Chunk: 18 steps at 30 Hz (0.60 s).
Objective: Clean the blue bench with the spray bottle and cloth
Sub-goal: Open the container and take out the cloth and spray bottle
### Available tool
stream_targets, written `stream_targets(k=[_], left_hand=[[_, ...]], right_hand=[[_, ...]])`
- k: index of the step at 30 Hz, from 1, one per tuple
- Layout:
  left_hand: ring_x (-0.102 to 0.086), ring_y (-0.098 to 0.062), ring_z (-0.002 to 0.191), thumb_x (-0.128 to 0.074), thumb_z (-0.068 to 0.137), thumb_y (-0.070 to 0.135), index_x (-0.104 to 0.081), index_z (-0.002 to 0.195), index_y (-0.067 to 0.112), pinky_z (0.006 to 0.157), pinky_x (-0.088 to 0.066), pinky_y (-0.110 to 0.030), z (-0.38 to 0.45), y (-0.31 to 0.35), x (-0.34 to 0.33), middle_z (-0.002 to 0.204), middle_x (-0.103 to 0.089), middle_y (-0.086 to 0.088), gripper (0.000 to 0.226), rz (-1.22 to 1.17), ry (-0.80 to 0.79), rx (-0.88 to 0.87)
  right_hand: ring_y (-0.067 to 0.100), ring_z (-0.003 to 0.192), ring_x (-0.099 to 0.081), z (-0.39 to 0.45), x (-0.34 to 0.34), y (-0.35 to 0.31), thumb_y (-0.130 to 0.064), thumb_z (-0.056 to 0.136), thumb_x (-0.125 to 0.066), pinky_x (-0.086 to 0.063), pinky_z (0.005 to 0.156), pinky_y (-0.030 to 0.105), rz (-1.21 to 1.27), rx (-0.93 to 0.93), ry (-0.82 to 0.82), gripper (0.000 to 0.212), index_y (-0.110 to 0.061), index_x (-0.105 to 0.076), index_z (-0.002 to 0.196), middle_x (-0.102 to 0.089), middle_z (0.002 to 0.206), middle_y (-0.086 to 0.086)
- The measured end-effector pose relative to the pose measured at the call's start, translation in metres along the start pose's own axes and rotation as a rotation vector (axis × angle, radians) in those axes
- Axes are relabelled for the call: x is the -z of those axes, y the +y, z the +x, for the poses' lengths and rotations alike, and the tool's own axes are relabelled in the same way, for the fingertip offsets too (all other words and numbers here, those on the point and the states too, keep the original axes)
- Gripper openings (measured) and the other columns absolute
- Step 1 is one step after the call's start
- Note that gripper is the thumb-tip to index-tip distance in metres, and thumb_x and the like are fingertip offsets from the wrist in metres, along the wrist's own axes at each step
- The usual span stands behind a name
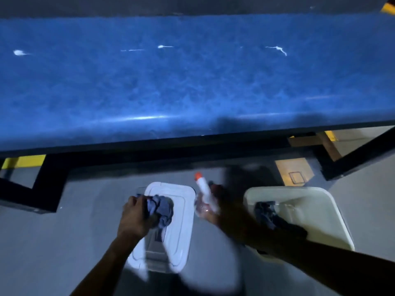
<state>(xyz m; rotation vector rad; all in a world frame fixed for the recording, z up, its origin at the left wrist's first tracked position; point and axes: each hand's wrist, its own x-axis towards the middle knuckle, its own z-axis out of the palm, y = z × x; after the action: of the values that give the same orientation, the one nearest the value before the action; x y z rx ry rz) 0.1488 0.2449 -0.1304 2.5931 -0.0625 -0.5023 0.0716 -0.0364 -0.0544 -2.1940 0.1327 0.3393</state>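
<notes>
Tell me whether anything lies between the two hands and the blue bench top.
Nothing visible does. The left hand grips the cloth and the right hand the spray bottle, both low before the bench; only open space lies between.

I see two bare forearms coming up from the bottom edge of my view, with no sleeves, gloves, watch or bands on either. The left hand [136, 216] shows its back and knuckles plainly, and the wrist narrows into a slim forearm. The right hand [222, 210] is smeared by motion blur, so its fingers do not show apart. The right forearm looks broader and sits in deep shadow.
</notes>
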Motion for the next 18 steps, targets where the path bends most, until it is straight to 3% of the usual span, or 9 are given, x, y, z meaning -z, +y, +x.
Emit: stream_targets(k=[2,5,9,11,13,14,16,18], left_hand=[[-0.059,-0.049,0.097,-0.067,0.062,0.044,-0.062,0.113,0.006,0.083,-0.048,-0.048,-0.015,-0.023,-0.024,0.108,-0.058,-0.026,0.064,-0.011,-0.018,0.057],[-0.055,-0.046,0.092,-0.056,0.072,0.053,-0.060,0.111,0.011,0.080,-0.049,-0.051,-0.033,-0.051,-0.043,0.105,-0.054,-0.021,0.058,0.054,0.062,-0.049],[-0.048,-0.045,0.102,-0.053,0.069,0.054,-0.057,0.111,0.011,0.086,-0.046,-0.055,-0.023,-0.066,-0.045,0.118,-0.049,-0.022,0.060,0.143,0.124,-0.109],[-0.053,-0.048,0.102,-0.053,0.067,0.053,-0.059,0.110,0.006,0.086,-0.043,-0.055,-0.013,-0.062,-0.049,0.115,-0.054,-0.021,0.064,0.189,0.089,-0.126],[-0.060,-0.048,0.095,-0.052,0.067,0.051,-0.059,0.114,0.003,0.082,-0.042,-0.056,-0.011,-0.054,-0.049,0.105,-0.059,-0.020,0.068,0.192,0.054,-0.142],[-0.061,-0.049,0.094,-0.051,0.067,0.052,-0.057,0.121,0.002,0.081,-0.044,-0.058,-0.011,-0.049,-0.049,0.105,-0.062,-0.022,0.074,0.185,0.042,-0.158],[-0.059,-0.050,0.102,-0.051,0.071,0.060,-0.053,0.132,0.001,0.083,-0.045,-0.064,-0.014,-0.047,-0.050,0.113,-0.063,-0.026,0.085,0.165,0.048,-0.184],[-0.051,-0.048,0.114,-0.044,0.080,0.076,-0.052,0.135,0.002,0.090,-0.042,-0.066,-0.016,-0.051,-0.054,0.122,-0.060,-0.029,0.093,0.152,0.073,-0.188]], right_hand=[[0.016,0.099,-0.063,0.005,-0.028,0.007,-0.040,0.083,-0.071,-0.054,0.088,0.045,-0.017,-0.025,0.063,0.037,-0.030,-0.052,0.113,-0.062,0.110,-0.007],[0.014,0.095,-0.067,0.010,-0.075,0.046,-0.044,0.086,-0.070,-0.059,0.078,0.046,0.145,-0.130,0.158,0.037,-0.032,-0.054,0.117,-0.064,0.106,-0.007],[0.013,0.105,-0.069,0.000,-0.078,0.043,-0.021,0.086,-0.077,-0.058,0.093,0.040,0.392,-0.203,0.293,0.033,-0.018,-0.066,0.117,-0.072,0.113,-0.004],[0.003,0.109,-0.066,-0.009,-0.077,0.045,-0.014,0.086,-0.075,-0.055,0.097,0.030,0.437,-0.224,0.243,0.039,-0.032,-0.065,0.120,-0.072,0.114,-0.011],[-0.006,0.104,-0.062,-0.018,-0.066,0.041,-0.020,0.087,-0.073,-0.053,0.093,0.021,0.258,-0.237,0.203,0.053,-0.054,-0.050,0.119,-0.066,0.114,-0.022],[-0.008,0.100,-0.061,-0.022,-0.056,0.042,-0.015,0.086,-0.071,-0.052,0.088,0.014,0.187,-0.230,0.148,0.059,-0.056,-0.044,0.119,-0.063,0.115,-0.022],[-0.009,0.088,-0.060,-0.024,-0.020,0.035,-0.004,0.088,-0.066,-0.045,0.074,0.004,0.219,-0.242,-0.083,0.063,-0.049,-0.042,0.125,-0.062,0.109,-0.016],[0.001,0.074,-0.066,-0.021,0.031,0.024,-0.007,0.097,-0.057,-0.050,0.068,0.014,0.415,-0.381,-0.322,0.024,-0.021,-0.059,0.116,-0.065,0.098,-0.004]])
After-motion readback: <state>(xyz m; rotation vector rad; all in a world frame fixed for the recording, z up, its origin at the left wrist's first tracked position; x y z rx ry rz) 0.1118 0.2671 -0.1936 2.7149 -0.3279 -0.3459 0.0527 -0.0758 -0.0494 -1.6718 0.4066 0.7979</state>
